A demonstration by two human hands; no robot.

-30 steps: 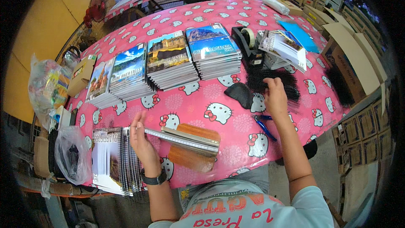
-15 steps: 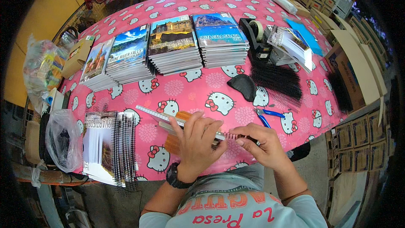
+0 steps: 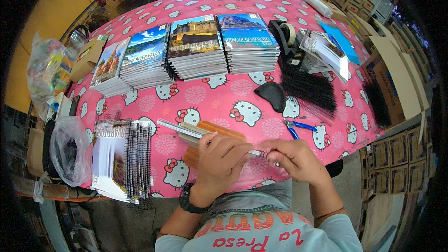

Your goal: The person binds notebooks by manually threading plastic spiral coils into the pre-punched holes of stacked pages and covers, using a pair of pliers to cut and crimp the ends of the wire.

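Note:
My left hand (image 3: 224, 158), with a black watch at its wrist, is closed over a narrow strip with ruler-like marks (image 3: 179, 128). This strip lies slantwise over a brown wooden block (image 3: 221, 130) near the table's front edge. At the strip's right end a thin dark spiral coil (image 3: 262, 154) shows, and my right hand (image 3: 294, 158) pinches it; the fingertips are partly blurred. Blue-handled pliers (image 3: 302, 126) lie beyond my right hand. Farther back are a black curved pad (image 3: 270, 96) and a heap of black spiral coils (image 3: 310, 91).
Several stacks of picture-covered notebooks (image 3: 196, 60) stand along the far side. Spiral-bound notebooks (image 3: 112, 158) lie at the left beside a clear plastic bag (image 3: 70, 154). A tape dispenser (image 3: 289, 42), loose covers (image 3: 324, 51) and an open carton (image 3: 389, 77) are at the right.
My left hand's fingers have drawn closer together over the strip. My right hand has turned and shifted slightly to the right, its fingers now curled at the coil. The whole view has shifted slightly.

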